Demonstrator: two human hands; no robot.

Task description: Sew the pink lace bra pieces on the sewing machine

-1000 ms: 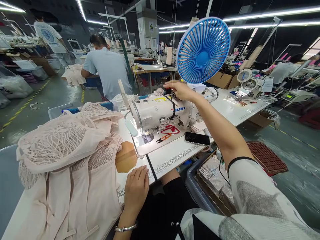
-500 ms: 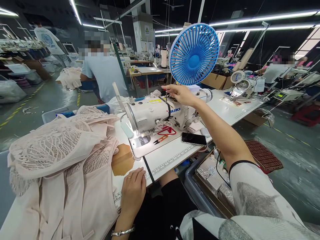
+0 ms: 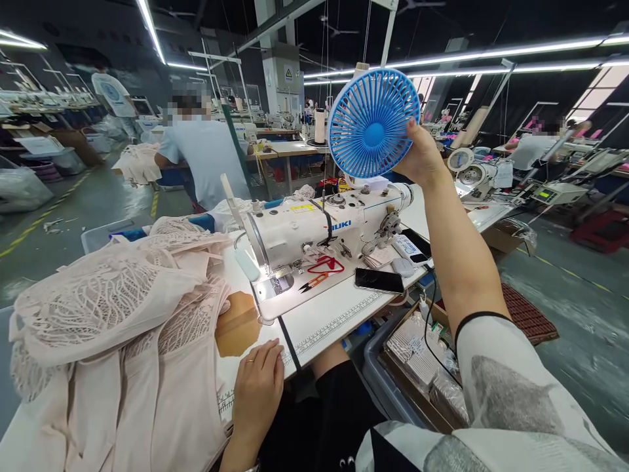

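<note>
Head view shows the right hand (image 3: 423,154) clamped on the edge of the fan (image 3: 374,135), which is at this hand's left. The left hand (image 3: 259,380) lies opened on the table (image 3: 317,318). Below the right hand, a bin (image 3: 372,364) contains a box (image 3: 421,401) with packets (image 3: 411,347).

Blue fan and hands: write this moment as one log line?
right hand: at rim of blue fan, grip partly hidden | left hand: resting on table | orange snips: on base of sewing machine

Over the link I saw a thin ring (image 3: 250,360) on the left hand (image 3: 258,383), a silver bracelet (image 3: 253,467) behind it. Well back from the right hand (image 3: 420,156), I noticed a white, grey-patched sleeve (image 3: 521,387) edged in black.
</note>
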